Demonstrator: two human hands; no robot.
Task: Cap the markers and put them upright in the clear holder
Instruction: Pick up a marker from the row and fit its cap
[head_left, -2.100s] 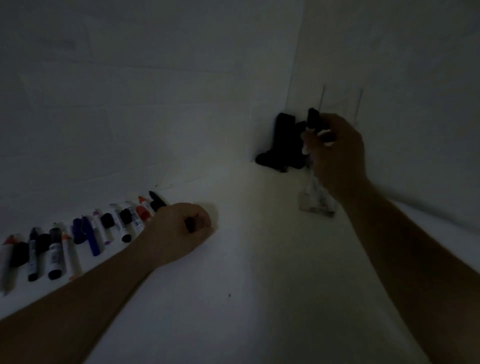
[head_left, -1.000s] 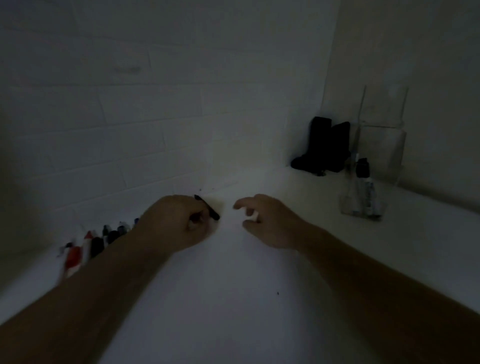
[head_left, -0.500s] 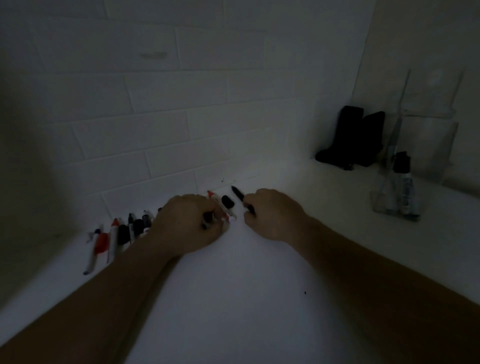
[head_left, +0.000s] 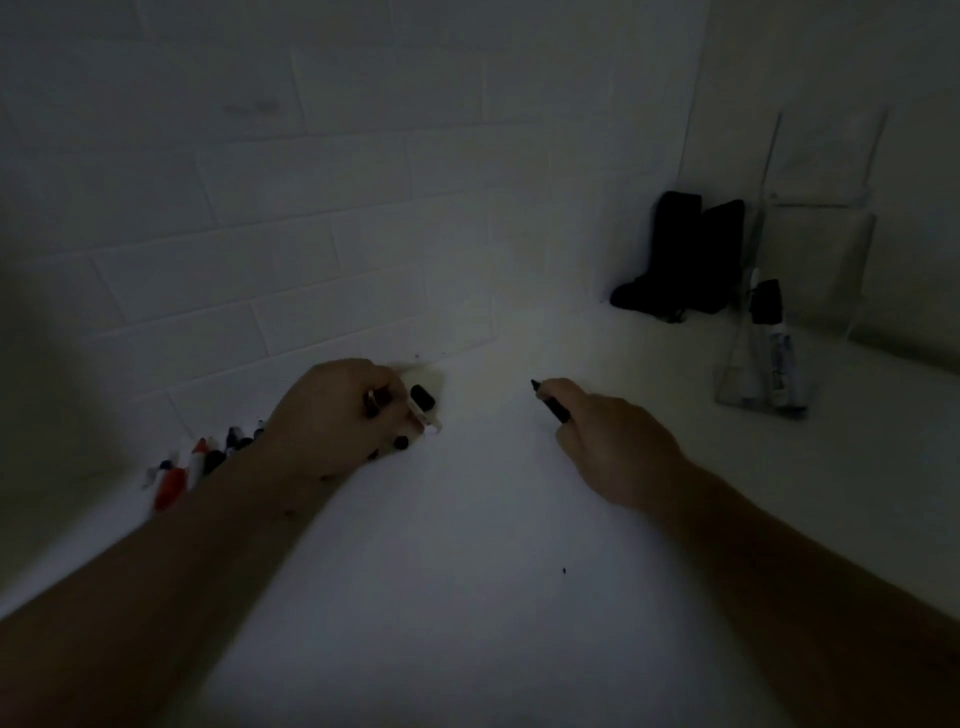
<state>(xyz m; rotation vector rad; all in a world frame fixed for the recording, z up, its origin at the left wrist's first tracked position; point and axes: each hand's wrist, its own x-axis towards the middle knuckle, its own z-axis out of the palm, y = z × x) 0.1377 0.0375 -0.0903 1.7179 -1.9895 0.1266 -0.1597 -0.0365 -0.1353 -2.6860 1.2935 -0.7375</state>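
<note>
The scene is dim. My right hand grips a thin black marker whose uncapped tip points up and left. My left hand is curled over the near end of a row of markers along the tiled wall, fingers round a white marker; a black cap lies just beyond its knuckles. The clear holder stands at the right by the wall with a capped marker upright inside it.
A black object stands in the corner behind the holder. The white counter meets tiled walls at the back and right. A tall clear panel rises behind the holder.
My right hand left a marker in the holder, came back to the row and lifted the thin black marker away to the right. My left hand stayed on the row.
</note>
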